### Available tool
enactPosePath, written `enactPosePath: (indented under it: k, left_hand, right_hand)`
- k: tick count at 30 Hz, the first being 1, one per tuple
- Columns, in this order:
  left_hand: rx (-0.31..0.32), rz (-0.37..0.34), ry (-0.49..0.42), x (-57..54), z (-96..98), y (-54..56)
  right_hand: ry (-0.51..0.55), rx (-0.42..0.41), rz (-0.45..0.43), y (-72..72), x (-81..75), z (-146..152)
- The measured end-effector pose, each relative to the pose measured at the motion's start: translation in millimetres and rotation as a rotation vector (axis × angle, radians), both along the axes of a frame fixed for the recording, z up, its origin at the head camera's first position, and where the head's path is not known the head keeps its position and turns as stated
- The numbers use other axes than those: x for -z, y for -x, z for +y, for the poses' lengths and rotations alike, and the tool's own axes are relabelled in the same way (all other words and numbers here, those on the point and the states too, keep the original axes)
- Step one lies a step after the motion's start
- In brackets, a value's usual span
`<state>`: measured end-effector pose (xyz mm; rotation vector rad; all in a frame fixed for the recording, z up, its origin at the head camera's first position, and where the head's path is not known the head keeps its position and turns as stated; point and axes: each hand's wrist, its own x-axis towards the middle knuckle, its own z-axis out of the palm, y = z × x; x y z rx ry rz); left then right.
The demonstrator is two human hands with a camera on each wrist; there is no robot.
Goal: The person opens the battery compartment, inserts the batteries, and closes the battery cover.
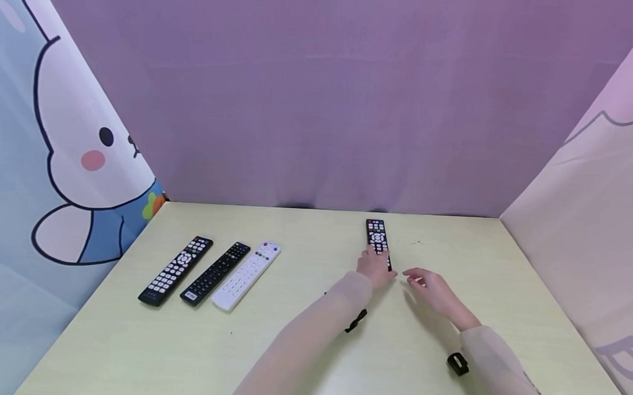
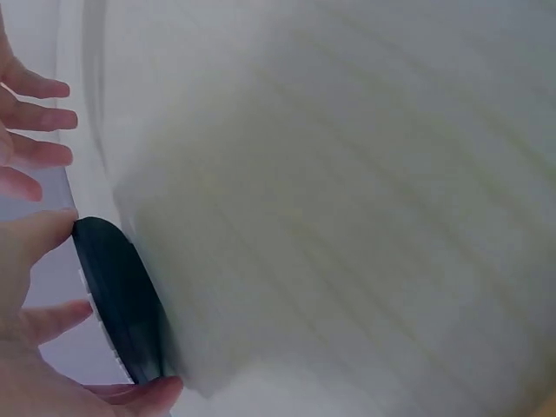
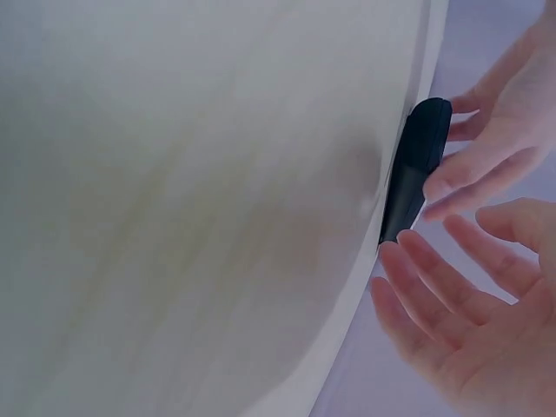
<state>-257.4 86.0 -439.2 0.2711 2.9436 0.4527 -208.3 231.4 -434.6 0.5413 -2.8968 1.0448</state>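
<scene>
A black remote control (image 1: 377, 237) with white buttons lies near the table's far edge, right of the middle. My left hand (image 1: 375, 267) covers its near part and grips it by the sides. In the left wrist view the thumb and fingers of that hand (image 2: 35, 347) hold opposite edges of the remote's dark near end (image 2: 122, 295). Just to the right, my right hand (image 1: 432, 290) hovers with loosely bent fingers and holds nothing. The right wrist view shows this hand (image 3: 469, 321) close to the remote (image 3: 419, 165), its fingers spread.
On the left of the pale table (image 1: 175, 355) three remotes lie slanted side by side: a black one with white buttons (image 1: 175, 271), an all-black one (image 1: 215, 273) and a white one (image 1: 247, 275). A purple cloth (image 1: 340, 105) hangs behind the table, with printed cloths at both sides.
</scene>
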Motion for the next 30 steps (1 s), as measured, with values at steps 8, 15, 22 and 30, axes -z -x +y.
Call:
enactPosePath:
  k: [8,15,22,30]
  left_hand:
    - [-0.028,0.019,0.037,-2.2,0.8,1.9]
    - [-0.062,-0.009,0.023,-11.3,-11.0,4.6]
    - [-0.081,-0.100,-0.136,-20.1,-30.6,8.1]
    - [-0.195,-0.419,-0.827,-15.6,-57.3,22.2]
  right_hand:
    - [-0.025,-0.009,0.000,0.3,1.0,2.7]
    - [-0.030,-0.010,-0.023,0.4,1.1,3.0]
    - [-0.026,-0.024,-0.043,-1.2,-1.0,1.7]
    - [0.012,-0.041,-0.008,-0.8,-5.5,-4.4]
